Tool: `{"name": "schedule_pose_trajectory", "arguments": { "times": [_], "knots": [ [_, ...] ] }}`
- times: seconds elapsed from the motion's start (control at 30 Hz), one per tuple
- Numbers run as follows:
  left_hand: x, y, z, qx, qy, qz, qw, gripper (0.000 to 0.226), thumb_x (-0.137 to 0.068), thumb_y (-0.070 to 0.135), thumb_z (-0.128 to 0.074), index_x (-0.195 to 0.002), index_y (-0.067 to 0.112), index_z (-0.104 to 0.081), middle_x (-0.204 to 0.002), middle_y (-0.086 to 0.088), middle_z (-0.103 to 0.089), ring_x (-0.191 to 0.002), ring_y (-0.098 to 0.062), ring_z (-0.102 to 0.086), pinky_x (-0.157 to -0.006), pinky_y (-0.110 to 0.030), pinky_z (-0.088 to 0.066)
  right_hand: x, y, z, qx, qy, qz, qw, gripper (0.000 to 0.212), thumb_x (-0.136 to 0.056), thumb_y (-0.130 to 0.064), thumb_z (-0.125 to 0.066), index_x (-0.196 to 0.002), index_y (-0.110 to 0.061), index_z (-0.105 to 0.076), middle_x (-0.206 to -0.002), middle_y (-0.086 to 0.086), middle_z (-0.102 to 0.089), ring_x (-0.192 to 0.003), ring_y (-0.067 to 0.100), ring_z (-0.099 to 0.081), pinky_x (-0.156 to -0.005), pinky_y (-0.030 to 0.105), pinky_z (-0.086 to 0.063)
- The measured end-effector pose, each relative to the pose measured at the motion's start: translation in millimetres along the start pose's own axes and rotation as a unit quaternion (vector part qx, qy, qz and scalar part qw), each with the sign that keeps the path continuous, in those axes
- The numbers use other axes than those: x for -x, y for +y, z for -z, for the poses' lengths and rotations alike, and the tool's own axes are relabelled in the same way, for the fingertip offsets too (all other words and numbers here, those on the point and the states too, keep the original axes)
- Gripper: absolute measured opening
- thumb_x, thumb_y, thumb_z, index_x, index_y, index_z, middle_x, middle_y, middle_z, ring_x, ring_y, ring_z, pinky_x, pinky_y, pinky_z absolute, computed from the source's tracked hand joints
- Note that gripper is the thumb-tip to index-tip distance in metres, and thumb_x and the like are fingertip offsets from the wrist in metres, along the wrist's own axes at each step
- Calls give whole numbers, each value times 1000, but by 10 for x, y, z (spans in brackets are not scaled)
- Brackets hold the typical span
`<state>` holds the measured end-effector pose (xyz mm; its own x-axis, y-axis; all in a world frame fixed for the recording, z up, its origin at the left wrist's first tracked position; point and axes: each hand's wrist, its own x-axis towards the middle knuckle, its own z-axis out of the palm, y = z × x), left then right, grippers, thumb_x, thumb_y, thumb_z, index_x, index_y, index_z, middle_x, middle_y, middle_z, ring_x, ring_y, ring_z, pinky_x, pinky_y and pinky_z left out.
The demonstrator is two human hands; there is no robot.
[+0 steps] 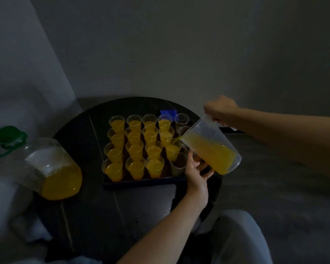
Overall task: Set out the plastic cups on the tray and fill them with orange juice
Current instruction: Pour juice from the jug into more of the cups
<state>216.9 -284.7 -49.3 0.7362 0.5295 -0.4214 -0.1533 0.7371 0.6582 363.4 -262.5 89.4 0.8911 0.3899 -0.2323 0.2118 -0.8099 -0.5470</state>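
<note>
Nearest me, left hand open, fingertips under the tilted jug. Tray on round table holds the cups, most filled. Farther out, right hand grips jug handle, juice streaming into one cup.

Single head cam, wide-angle, looks forward and down from above the near edge of the round dark table. Tray sits roughly mid-frame, close below the lens. Wall behind the tray fills the upper half; person's lap is in frame nearer than the tray, bottom right. Both forearms enter from the near side. No second view, so no overlap.
</note>
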Motion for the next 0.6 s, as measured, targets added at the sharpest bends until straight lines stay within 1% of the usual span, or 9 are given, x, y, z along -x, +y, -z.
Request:
{"name": "schedule_pose_trajectory", "arguments": {
  "times": [0.13, 0.23, 0.37, 0.47, 0.53, 0.6],
  "knots": [
    [27, 27, 16, -2, 1, -11, 1000, 46, -103, 22, -30, -143, 36, -47, -134, -2, -56, -124, -28, -56, -106, -52, -45, 24, 23, -11, -10, 10, 7, 1000, 24, -94, -26, -49, -81, -9, -58, -68, 6, -55, -55, 15, -49, -47, 23, -38],
    [58, 52, 29, -2, 2, -15, 1000, 45, -104, 22, -28, -143, 36, -47, -132, 0, -57, -122, -27, -57, -107, -53, -44, 73, 25, 4, -13, 15, 10, 1000, 23, -94, -24, -50, -78, -9, -57, -66, 5, -54, -54, 14, -48, -45, 21, -36],
    [136, 74, 18, -7, -2, -26, 1000, 47, -103, 18, -30, -143, 34, -46, -130, 0, -59, -121, -26, -57, -109, -54, -43, 141, 66, 42, -46, 17, 17, 999, 21, -92, -23, -51, -78, -8, -58, -69, 8, -55, -56, 16, -49, -49, 23, -38],
    [235, 52, 24, -16, -7, -35, 999, 45, -103, 21, -30, -142, 35, -47, -129, 3, -61, -120, -23, -57, -107, -52, -44, 213, 129, 63, -63, 13, 23, 998, 20, -92, -23, -52, -80, -8, -57, -71, 9, -55, -56, 16, -47, -50, 24, -38],
    [282, 18, 46, -16, -10, -33, 999, 46, -105, 23, -29, -146, 33, -46, -131, 2, -61, -122, -24, -57, -109, -54, -43, 269, 168, 71, -70, 14, 20, 997, 20, -89, -23, -53, -79, -7, -59, -70, 9, -56, -54, 16, -47, -48, 24, -37],
    [332, -20, 60, -11, -8, -28, 1000, 43, -108, 30, -28, -148, 33, -45, -133, 1, -60, -125, -24, -56, -111, -56, -42, 324, 195, 74, -70, 15, 17, 997, 19, -86, -23, -54, -76, -7, -60, -68, 9, -57, -51, 17, -47, -46, 24, -36]
  ]
}}
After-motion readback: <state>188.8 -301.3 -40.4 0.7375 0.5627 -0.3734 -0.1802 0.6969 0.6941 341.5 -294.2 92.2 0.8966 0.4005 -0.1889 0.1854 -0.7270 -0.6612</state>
